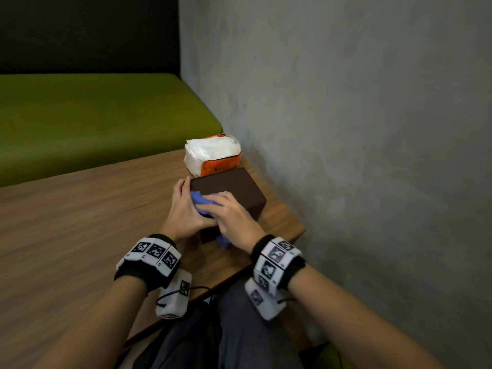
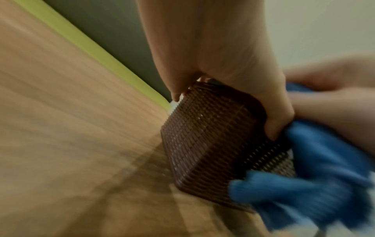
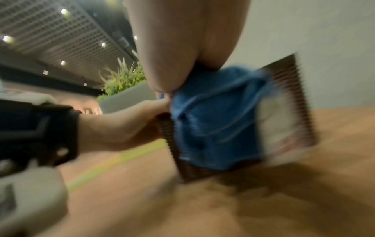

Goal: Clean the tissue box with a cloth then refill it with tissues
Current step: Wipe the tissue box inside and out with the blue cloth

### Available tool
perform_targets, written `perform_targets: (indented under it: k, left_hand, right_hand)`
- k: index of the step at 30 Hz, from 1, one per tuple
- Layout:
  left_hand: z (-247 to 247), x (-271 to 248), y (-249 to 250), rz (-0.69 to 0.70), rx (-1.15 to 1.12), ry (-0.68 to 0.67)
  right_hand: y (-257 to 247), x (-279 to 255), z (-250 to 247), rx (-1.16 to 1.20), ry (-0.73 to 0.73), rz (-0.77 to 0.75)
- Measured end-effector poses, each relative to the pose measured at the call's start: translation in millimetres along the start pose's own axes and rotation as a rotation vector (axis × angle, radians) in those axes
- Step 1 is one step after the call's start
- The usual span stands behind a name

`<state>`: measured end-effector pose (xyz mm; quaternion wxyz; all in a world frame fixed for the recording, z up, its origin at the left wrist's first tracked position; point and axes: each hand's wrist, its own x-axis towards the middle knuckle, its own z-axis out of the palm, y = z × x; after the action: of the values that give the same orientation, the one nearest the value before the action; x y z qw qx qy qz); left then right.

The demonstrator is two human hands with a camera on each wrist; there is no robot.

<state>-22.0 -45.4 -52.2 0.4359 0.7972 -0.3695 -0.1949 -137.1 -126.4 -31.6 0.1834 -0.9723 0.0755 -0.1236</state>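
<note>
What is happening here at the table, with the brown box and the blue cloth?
A person is wiping a brown woven tissue box on a wooden table. The left hand grips the box at its near end to steady it, while the right hand presses a blue cloth onto the box. An opened pack of tissues lies just behind the box, near the wall, so the refill is not yet done.

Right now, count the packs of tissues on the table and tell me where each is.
1. The tissue pack, white with orange wrapping, lies at the table's far corner beside the wall, just behind the brown tissue box. Others could be out of view.
</note>
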Motion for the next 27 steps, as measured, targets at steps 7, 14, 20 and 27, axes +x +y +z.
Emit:
perform_targets:
  k: [7,14,20,27]
  left_hand:
    - [5.6,-0.2,5.6,-0.020,0.037,0.032]
    - [-1.5,0.1,5.8,-0.034,0.035,0.028]
    - [1.4,-3.2,11.1,-0.056,0.042,0.036]
    - [-0.6,-2.1,7.7,-0.023,0.063,0.024]
  right_hand:
    - [29.0,11.9,-18.2,-0.056,0.146,0.343]
    - [20.1,-9.2,-14.0,-0.046,0.085,0.150]
    - [16.7,11.4,-7.2,-0.056,0.181,0.353]
    - [47.1,-20.7,-27.5,-0.102,0.137,0.306]
